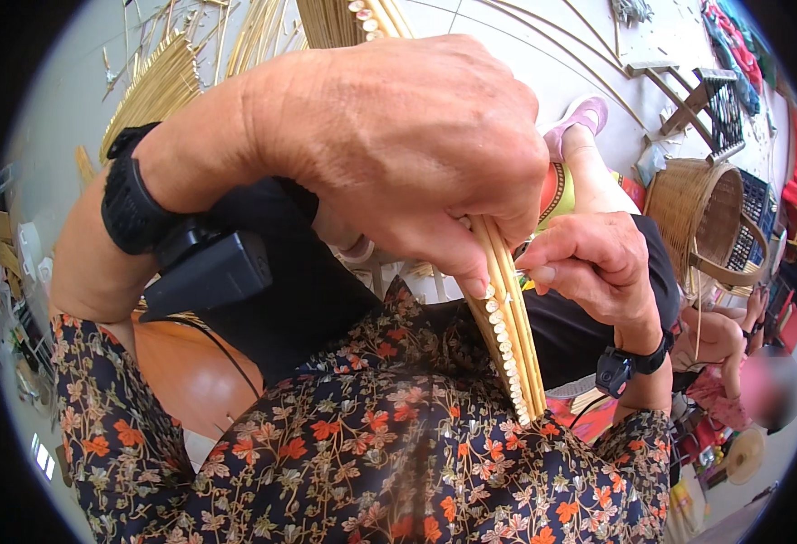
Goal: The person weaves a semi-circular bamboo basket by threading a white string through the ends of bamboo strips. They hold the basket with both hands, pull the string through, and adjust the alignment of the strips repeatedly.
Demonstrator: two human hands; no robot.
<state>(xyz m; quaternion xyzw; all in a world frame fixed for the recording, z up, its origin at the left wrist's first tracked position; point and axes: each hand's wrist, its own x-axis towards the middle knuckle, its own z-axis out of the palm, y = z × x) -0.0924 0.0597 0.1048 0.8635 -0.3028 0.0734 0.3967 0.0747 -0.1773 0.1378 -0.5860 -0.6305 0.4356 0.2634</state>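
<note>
On a pale tiled floor (466,59), a sheaf of straw-coloured stalks (158,86) lies at the upper left, while a wicker basket (707,204) on its side, a stool (720,109) and another person (725,390) fill the right side. Between the hands is a panel of slim stalks (525,358), seen nearly edge-on, its near end resting against the floral garment (326,462) over the lap. The long axis of its visible edge slants from under the left hand down and slightly rightward to the lap; a row of round, pale cut ends lines its left side, and long stalks run along its right. The left hand (416,145) is the nearer, folded over the upper stretch with its thumb on the topmost visible cut ends and the other fingers curled around the far side, gripping it. The right hand (593,267) sits just to the right of the long stalks, thumb and forefinger meeting in a narrow pinch directed leftward at that side; whether they hold something fine or touch the panel, I cannot tell.
</note>
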